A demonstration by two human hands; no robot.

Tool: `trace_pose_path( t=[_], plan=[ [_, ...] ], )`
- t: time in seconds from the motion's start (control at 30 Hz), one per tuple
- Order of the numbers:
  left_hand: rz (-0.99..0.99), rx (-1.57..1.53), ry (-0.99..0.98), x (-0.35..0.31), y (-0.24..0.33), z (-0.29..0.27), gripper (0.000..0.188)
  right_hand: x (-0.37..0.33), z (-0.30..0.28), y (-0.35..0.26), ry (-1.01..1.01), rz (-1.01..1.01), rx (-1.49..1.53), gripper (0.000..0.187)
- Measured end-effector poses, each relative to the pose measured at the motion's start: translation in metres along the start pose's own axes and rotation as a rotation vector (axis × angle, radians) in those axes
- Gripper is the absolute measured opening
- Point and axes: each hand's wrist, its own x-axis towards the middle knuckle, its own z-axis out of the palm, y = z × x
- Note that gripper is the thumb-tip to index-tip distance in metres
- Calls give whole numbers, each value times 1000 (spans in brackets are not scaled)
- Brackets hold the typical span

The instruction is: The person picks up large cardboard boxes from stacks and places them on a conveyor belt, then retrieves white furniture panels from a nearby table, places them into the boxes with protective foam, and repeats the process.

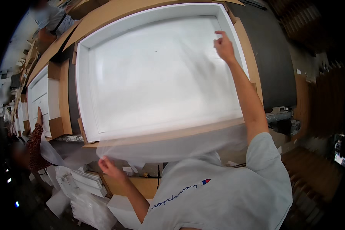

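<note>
Head view showed left fingers (104, 162) pinching film (157, 149) stretched to their right and a tray (149, 16) below the half-curled right fingers (222, 36), their hold unclear.

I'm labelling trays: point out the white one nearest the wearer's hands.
The large white tray directly ahead: the right hand is over it, whereas the next white tray lies farther left.

Watching from my remote seat, I see a dark, belt-like surface (272, 61) well right of the grip (108, 166), with a metal frame (280, 115) at its near end. Farther right stand blurred brown stacks (329, 96), and a bright patch of light (340, 156) shows past them. Far left of the grip, small bluish lights (16, 204) glow against deep shadow.
</note>
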Motion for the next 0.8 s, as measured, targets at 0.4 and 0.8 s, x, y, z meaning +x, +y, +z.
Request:
trace_pose_path(
  t=[0.4, 0.8],
  plan=[
    [647, 626, -127, 6, 97, 73, 34, -30, 52, -35, -357, -291, -491, 51],
    [744, 1191, -639, 65, -9, 319, 78, -16, 38, -60, 76, -772, -495, 39]
  ],
)
